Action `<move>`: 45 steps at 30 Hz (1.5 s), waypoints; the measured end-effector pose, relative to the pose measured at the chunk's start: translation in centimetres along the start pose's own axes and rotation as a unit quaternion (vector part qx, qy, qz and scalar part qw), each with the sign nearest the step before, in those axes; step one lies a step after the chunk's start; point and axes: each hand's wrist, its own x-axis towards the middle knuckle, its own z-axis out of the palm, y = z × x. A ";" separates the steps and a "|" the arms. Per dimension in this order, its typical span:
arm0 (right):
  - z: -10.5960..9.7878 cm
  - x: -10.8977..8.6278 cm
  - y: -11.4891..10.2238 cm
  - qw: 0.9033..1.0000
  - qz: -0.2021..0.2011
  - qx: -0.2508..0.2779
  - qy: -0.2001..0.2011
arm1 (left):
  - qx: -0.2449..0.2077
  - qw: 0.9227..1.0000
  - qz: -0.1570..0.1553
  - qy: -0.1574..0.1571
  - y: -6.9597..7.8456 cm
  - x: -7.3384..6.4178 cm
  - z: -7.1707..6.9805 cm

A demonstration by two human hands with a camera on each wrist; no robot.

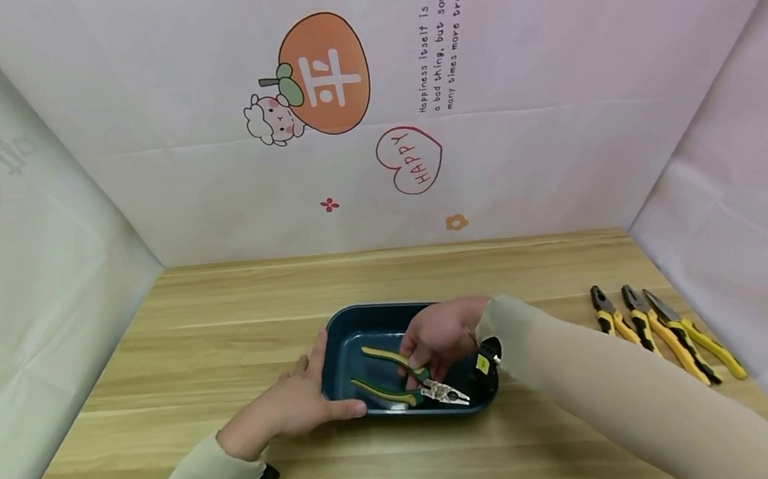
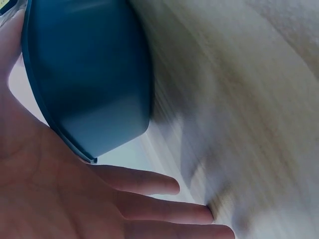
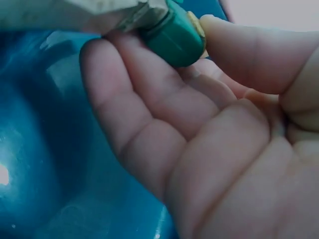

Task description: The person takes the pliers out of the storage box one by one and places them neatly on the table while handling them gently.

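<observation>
My right hand is inside a dark blue rectangular tray, pinching a pair of pliers with green and yellow handles. Their silver jaws point right toward the near rim, and the handles spread apart to the left. In the right wrist view, the thumb and curled fingers meet around the green grip close to the metal head. At the tray's left end, my left hand rests against the rim with fingers extended. The left wrist view shows the palm beside the tray's outer wall, fingers straight.
On the right side of the wooden table lie three more pliers, side by side: one pair, a second pair and a long-nosed pair. White printed sheets wall the table at the back and sides.
</observation>
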 end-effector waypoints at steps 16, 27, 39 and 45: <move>-0.9 -5.3 3.7 0.939 -0.178 0.291 0.036 | -0.004 1.000 -0.003 -0.002 0.2 -0.2 0.0; -1.5 -8.7 8.1 0.867 -0.260 0.426 -0.009 | -0.003 1.000 -0.012 -0.002 0.3 -0.1 0.1; -1.7 -10.4 11.6 0.851 -0.315 0.421 -0.014 | -0.001 1.000 -0.013 -0.005 0.3 -0.1 0.1; -2.2 -11.6 13.2 0.842 -0.328 0.428 -0.004 | 0.001 1.000 -0.016 -0.005 0.2 0.0 0.0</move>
